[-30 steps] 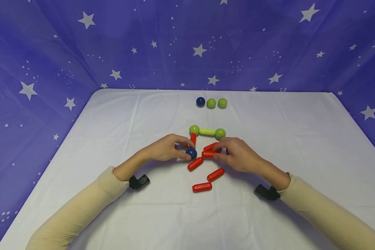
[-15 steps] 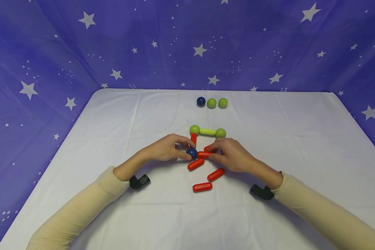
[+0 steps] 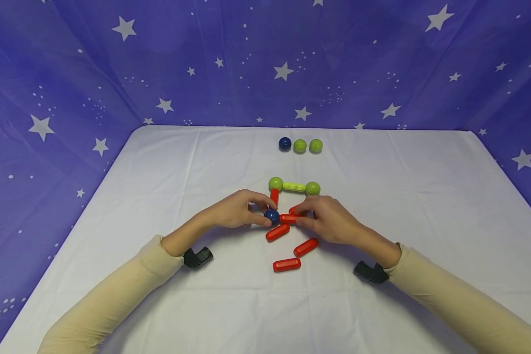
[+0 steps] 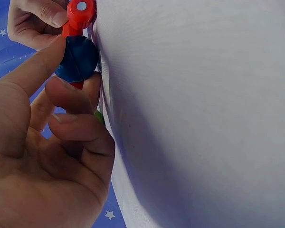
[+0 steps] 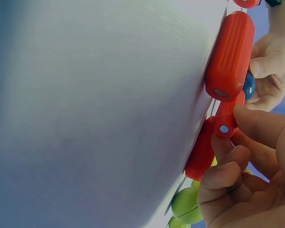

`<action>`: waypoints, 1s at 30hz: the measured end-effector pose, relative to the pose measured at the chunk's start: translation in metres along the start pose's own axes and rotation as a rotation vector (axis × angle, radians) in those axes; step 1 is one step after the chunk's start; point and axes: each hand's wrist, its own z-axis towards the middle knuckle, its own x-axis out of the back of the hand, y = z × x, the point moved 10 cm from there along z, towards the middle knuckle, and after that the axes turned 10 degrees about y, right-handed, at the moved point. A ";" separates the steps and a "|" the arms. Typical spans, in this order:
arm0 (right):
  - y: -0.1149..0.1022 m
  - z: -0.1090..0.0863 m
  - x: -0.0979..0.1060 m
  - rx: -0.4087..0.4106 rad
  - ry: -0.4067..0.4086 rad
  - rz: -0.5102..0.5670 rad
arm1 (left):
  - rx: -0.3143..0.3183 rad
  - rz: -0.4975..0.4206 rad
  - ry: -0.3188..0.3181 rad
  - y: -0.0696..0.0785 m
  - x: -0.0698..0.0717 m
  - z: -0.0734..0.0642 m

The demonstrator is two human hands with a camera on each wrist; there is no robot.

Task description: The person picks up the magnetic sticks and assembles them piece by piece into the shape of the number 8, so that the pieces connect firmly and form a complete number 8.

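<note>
With thumb and fingers, my left hand [image 3: 239, 209] holds a dark blue ball [image 3: 272, 217] on the white cloth. My right hand [image 3: 334, 219] pinches a red magnetic rod [image 3: 288, 219], whose left end meets the ball. A round silver end shows on this rod [image 5: 226, 116] in the right wrist view. Another red rod [image 3: 274, 196] runs from the blue ball up to a green ball [image 3: 276, 184]. From there a yellow-green ribbed rod [image 3: 294, 187] reaches a second green ball [image 3: 312, 188]. Right fingers partly hide a further red rod [image 3: 293, 210].
Three loose red rods lie nearer me: one [image 3: 277, 232] just below the blue ball, another [image 3: 306, 247] to the right, the last [image 3: 286, 265] in front. At the back, a blue ball [image 3: 285, 144] and two green balls [image 3: 300, 145] stand in a row.
My right hand has moved slightly left with the red rod, closing the gap to the blue ball. Over the last half second both hands stay almost still.
</note>
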 end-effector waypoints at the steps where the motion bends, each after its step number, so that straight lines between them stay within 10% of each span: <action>1: 0.000 0.000 0.000 0.004 0.002 0.000 | -0.001 0.001 0.000 0.000 0.000 0.000; 30: 0.006 0.001 0.004 -0.030 0.008 0.034 | 0.013 -0.008 -0.002 -0.001 -0.001 -0.001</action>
